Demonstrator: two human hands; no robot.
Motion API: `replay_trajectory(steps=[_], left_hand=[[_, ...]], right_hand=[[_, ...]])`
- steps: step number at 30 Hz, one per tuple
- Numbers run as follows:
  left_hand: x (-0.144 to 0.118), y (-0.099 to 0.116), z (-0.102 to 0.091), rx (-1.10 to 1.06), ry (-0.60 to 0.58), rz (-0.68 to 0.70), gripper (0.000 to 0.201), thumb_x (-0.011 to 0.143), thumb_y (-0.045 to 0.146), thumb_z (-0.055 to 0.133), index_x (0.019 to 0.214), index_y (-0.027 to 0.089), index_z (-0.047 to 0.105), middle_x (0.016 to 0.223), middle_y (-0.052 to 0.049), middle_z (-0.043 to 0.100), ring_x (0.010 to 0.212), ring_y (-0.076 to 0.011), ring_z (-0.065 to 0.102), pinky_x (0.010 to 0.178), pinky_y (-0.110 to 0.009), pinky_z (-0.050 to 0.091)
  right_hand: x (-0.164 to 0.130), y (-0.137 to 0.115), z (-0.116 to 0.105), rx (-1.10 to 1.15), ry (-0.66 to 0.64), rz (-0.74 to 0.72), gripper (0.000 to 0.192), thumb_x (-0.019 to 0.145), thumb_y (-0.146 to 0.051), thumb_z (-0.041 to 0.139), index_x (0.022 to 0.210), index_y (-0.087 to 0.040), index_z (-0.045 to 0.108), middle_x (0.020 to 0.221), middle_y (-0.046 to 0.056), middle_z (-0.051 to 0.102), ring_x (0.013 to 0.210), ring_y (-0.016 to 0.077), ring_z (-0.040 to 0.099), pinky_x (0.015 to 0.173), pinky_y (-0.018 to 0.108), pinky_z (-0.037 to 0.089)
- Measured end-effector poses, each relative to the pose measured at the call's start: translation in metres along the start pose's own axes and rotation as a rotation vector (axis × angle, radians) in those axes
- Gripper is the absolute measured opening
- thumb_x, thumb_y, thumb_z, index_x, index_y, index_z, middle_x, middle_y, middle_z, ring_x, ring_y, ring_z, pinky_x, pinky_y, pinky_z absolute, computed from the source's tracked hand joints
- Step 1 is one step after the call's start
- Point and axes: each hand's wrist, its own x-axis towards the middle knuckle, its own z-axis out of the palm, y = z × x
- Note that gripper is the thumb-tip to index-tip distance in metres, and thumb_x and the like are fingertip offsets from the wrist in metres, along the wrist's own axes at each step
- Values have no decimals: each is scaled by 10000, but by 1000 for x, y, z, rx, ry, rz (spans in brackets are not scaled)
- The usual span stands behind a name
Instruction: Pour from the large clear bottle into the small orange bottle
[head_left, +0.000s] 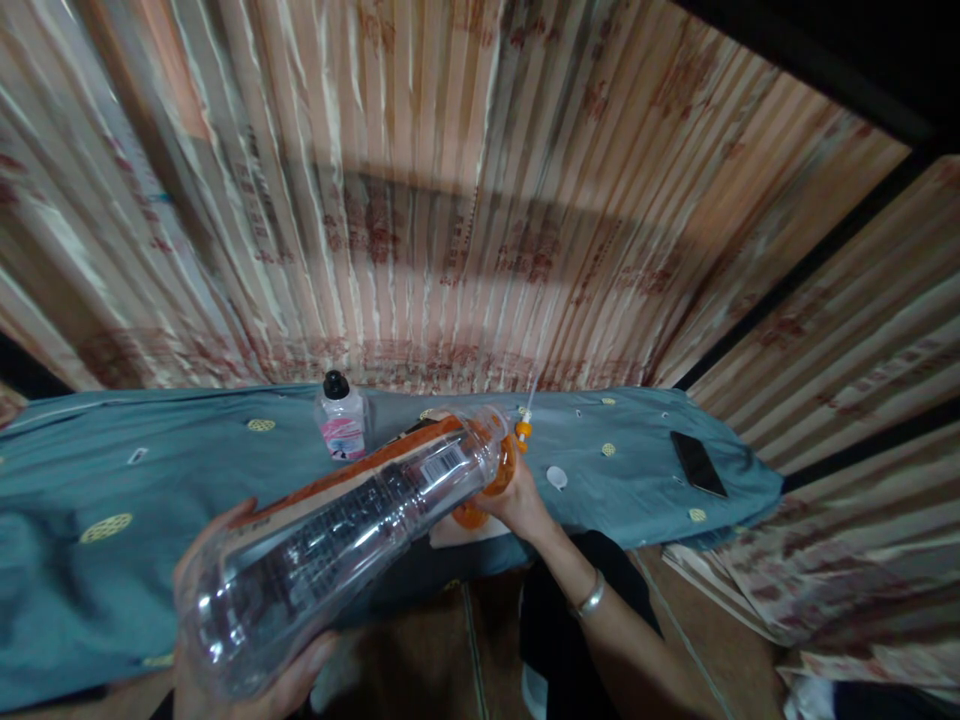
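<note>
A large clear plastic bottle (375,540) with an orange and cream label lies slanted across the middle, its neck up to the right. My left hand (217,620) is wrapped round its base. By the bottle's mouth, my right hand (521,505) is closed on an orange see-through container (501,470), partly hidden by the fingers and the bottle. An orange and white nozzle piece (523,432) with a thin clear tube sticks up beside the right fingers; how it is held is unclear. Whether the bottle's mouth touches the orange container, I cannot tell.
A small clear bottle (343,418) with a black cap and pink label stands on the teal cloth (187,460). A white disc (556,477) and a dark phone (698,464) lie to the right. Patterned curtains (450,200) hang behind, dark frame bars at the sides.
</note>
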Motion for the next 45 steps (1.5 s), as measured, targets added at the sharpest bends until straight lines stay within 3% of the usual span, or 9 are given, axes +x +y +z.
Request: replay_trajectory(steps=[2, 6, 9, 12, 17, 21, 28, 39, 45], left_hand=[[1, 0, 0, 14, 4, 12, 871, 488, 489, 780, 1310, 473, 490, 1326, 15, 544, 1172, -389, 547, 1079, -697, 341], [0, -1, 0, 28, 6, 13, 908, 437, 558, 780, 1296, 491, 493, 1256, 4, 579, 1047, -391, 598, 1037, -738, 359], [-2, 0, 1, 19, -2, -35, 871, 495, 543, 759, 1315, 483, 472, 1322, -2, 535, 1142, -409, 552, 1047, -734, 354], [-3, -3, 1, 20, -6, 1, 869, 514, 535, 750, 1328, 486, 451, 1384, 19, 488, 1219, -410, 502, 1091, -714, 316], [-1, -8, -1, 47, -27, 34, 904, 512, 540, 756, 1353, 459, 434, 1353, -7, 514, 1182, -406, 531, 1083, -720, 315], [-1, -10, -2, 35, -9, 51, 1002, 411, 561, 805, 1344, 420, 468, 1315, -29, 538, 1140, -415, 553, 1056, -730, 329], [-1, -2, 2, 21, 1, 42, 917, 467, 550, 790, 1322, 483, 465, 1309, 27, 527, 1111, -363, 570, 1113, -693, 269], [0, -4, 0, 29, 2, 19, 906, 467, 529, 776, 1321, 460, 481, 1296, 12, 557, 1117, -367, 576, 1090, -667, 355], [-1, -3, -1, 5, 14, 4, 902, 441, 513, 798, 1292, 499, 499, 1277, 2, 564, 1079, -391, 584, 995, -737, 403]], right_hand=[[-1, 2, 0, 16, -10, 21, 837, 637, -273, 798, 1367, -250, 391, 1338, 92, 593, 1221, 275, 589, 1091, 448, 440], [-2, 5, 0, 26, -8, 44, 906, 631, -271, 805, 1405, -263, 334, 1340, 90, 593, 1211, 274, 598, 1089, 454, 443], [-2, 3, 1, 43, 1, 35, 879, 637, -261, 796, 1394, -253, 350, 1333, 98, 597, 1207, 279, 601, 1087, 466, 444], [-1, 1, 1, 40, 1, 33, 867, 636, -249, 796, 1387, -260, 363, 1328, 97, 601, 1200, 279, 605, 1075, 467, 456], [-1, 1, -1, 16, -11, 45, 839, 636, -260, 794, 1370, -257, 387, 1323, 89, 604, 1201, 272, 603, 1082, 461, 449], [-1, 2, -1, -10, -7, 17, 854, 637, -243, 799, 1380, -248, 378, 1338, 101, 590, 1234, 276, 577, 1102, 462, 426], [-1, 0, 1, 13, 12, 35, 870, 618, -257, 819, 1372, -257, 385, 1293, 90, 628, 1185, 280, 617, 1048, 446, 480], [-1, 1, 0, 13, 13, 24, 840, 621, -251, 809, 1357, -252, 404, 1321, 92, 612, 1195, 280, 611, 1054, 448, 474], [-1, -2, 0, -2, 3, 16, 833, 647, -279, 804, 1370, -256, 392, 1339, 93, 599, 1225, 282, 589, 1076, 457, 458]])
